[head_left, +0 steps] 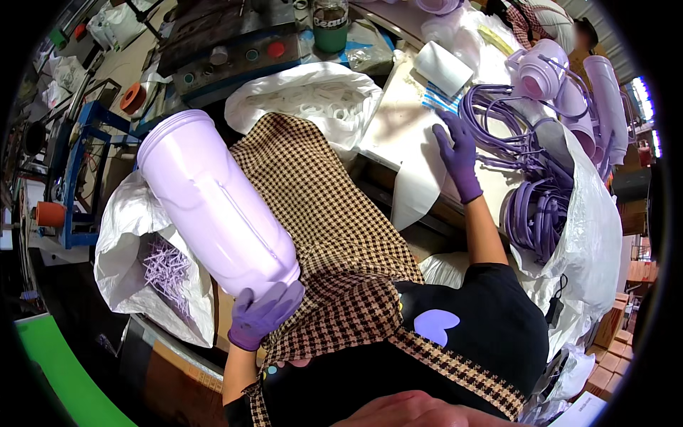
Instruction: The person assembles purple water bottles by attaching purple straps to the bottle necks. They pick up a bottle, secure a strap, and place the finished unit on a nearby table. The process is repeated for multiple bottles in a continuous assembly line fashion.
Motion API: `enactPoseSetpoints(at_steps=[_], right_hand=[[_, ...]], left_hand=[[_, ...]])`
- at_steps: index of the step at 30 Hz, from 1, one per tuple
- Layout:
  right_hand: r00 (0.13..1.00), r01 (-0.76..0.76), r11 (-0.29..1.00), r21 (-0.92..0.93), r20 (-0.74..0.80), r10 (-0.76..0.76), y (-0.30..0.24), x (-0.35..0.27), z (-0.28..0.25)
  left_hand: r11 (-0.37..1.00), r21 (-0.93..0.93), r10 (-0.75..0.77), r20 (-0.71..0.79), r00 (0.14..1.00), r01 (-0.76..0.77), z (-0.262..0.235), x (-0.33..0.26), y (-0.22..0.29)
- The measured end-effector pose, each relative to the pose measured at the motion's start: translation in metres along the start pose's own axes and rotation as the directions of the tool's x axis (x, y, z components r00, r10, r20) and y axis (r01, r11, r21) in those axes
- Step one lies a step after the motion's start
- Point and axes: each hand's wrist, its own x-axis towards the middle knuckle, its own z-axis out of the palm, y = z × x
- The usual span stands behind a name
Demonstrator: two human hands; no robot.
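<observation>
A large lilac plastic bottle (213, 199) lies tilted across my lap, its wide ringed end up and to the left. My left hand (267, 313), in a purple glove, supports the narrower end with its fingers laid along the surface. My gloved right hand (457, 153) is stretched over the white tabletop (395, 117) with thumb and fingers apart, and nothing shows in it. Just beyond its fingertips is a small blue-and-white striped sheet (440, 98), beside a white roll (442, 68). Purple looped straps (491, 121) lie close to the right of that hand.
An open white sack (306, 96) holds pale rings; another sack (121, 249) at left contains thin lilac scraps (167, 274). More purple loops (537, 213) fill a bag at right. Lilac containers (542, 71) stand behind. A machine panel with buttons (238, 60) is ahead; another person (526, 25) works far right.
</observation>
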Motion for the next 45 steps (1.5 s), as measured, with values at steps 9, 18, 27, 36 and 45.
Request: enactPoseSetpoints(at_steps=[9,18,27,36,45], right_hand=[[0.956,0.189,0.934,-0.305,0.274,-0.104,-0.042,-0.061,-0.004],[0.996,-0.074,0.997,-0.017,-0.049,0.073,-0.009,-0.007,0.01],[0.967,-0.197,0.98,-0.01,-0.165,0.192,-0.004,0.001,0.026],[0.975,0.154,0.82,0.552,0.049,-0.216,-0.148,0.073,0.034],[0.666,-0.297,0.479,0.826,0.539,-0.517,-0.29,0.154,0.136]], left_hand=[[1.0,-0.016,0.026,0.02,0.999,-0.026,0.008,0.027,0.008],[0.998,-0.016,0.057,-0.017,0.998,-0.057,0.011,0.023,0.0],[1.0,-0.021,-0.011,-0.083,0.997,0.009,0.015,0.022,0.009],[0.537,0.811,0.179,0.157,0.971,-0.231,0.064,-0.027,0.018],[-0.173,0.907,0.191,0.412,0.891,-0.383,0.025,0.006,0.012]])
